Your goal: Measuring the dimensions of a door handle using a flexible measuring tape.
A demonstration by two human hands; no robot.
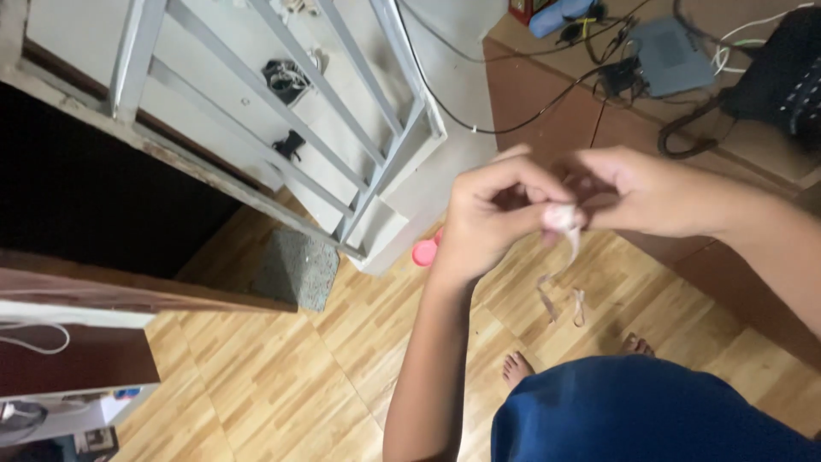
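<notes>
Pale pink, a small crumpled object (562,217) is pinched between both hands at the middle of the view, with thin strips dangling below it towards the floor. The left hand (490,218) is curled around it from the left, its fingers bent inward and closed on the object; the right hand (654,192) meets it from the right, thumb and fingertips gripping the same piece. What the object is made of cannot be told, as it is blurred.

Below the hands, a wood-patterned floor (282,376) is seen, on which bare toes (516,368) are visible above a blue garment (633,411). A round pink object (424,251) lies on the floor just behind the left hand, partly hidden by it. A grey mat (298,267) is laid at the foot of a white barred frame (342,103), behind which a dark opening (85,188) is seen.

At the upper right, a grey box-shaped device (671,56) is set on a brown surface (547,94) among tangled black cables (616,77), with a blue cylindrical item (560,14) near the top edge and a black bag-like shape (782,73) at the far right. At the lower left, a white shelf edge (60,402) with small coloured packages, too small to be described, is seen.
</notes>
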